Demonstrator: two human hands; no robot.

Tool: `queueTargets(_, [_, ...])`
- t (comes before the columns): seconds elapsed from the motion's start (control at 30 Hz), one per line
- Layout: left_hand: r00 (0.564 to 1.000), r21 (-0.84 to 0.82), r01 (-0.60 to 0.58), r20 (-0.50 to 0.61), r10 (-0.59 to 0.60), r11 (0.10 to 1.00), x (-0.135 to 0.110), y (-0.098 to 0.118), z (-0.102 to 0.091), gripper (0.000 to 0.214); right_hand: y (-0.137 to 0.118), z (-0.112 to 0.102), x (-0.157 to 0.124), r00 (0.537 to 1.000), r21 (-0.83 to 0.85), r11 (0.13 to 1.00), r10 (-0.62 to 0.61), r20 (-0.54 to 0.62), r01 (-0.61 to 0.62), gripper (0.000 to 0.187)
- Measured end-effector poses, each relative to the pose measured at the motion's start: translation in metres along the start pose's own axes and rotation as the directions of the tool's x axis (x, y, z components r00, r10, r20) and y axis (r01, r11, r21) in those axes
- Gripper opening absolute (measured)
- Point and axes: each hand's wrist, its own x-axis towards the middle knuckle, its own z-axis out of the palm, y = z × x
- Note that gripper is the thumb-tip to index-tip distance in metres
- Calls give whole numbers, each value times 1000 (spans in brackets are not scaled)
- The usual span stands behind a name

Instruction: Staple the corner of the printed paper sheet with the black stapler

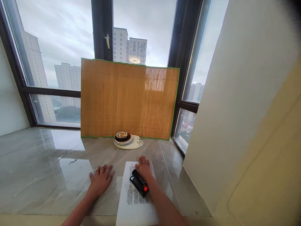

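Observation:
My left hand (101,180) lies flat on the grey marble floor (47,169), fingers spread, holding nothing. My right hand (144,168) rests palm down on the far end of a white printed sheet (134,201), fingers stretched out. A small black device with a red button (139,186) lies on the sheet just beside my right wrist. Beyond the hands a stack of plates (128,141) with a dark bowl on top stands in front of a bamboo mat (128,99).
The bamboo mat with green edging leans upright against tall windows (58,47) with dark frames. A pale wall (235,110) closes the right side. A white wall stands at the far left. High-rise buildings show outside.

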Motion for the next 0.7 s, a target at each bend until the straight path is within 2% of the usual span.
queueTargets(0.13, [998, -223, 59, 17, -56, 973, 5, -13, -4, 57, -64, 15, 22, 996, 74, 994, -85, -3, 85, 54])
queueTargets(0.2, [999, -290, 47, 4, -48, 956, 7, -16, -5, 56, -82, 17, 24, 984, 130, 975, -181, 1, 179, 50])
queueTargets(0.27, [1000, -297, 22, -14, -27, 955, 7, -16, -5, 52, -89, 17, 21, 958, 181, 944, -286, 35, 275, 44])
queueTargets(0.33, [999, -271, 4, -35, -14, 963, 6, -14, -5, 50, -85, 16, 12, 934, 209, 922, -348, 80, 326, 40])
queueTargets(0.43, [999, -249, -16, -50, 3, 968, 4, -12, -6, 48, -64, 9, -7, 923, 234, 911, -370, 100, 340, 40])
queueTargets(0.6, [997, -228, -51, -74, 35, 972, -1, -8, -10, 43, -9, -16, -29, 945, 247, 925, -317, 78, 290, 41])
queueTargets(0.7, [980, -227, -172, -139, 143, 959, -6, 15, -7, 41, 15, -34, -31, 971, 300, 925, -237, -26, 233, 37])
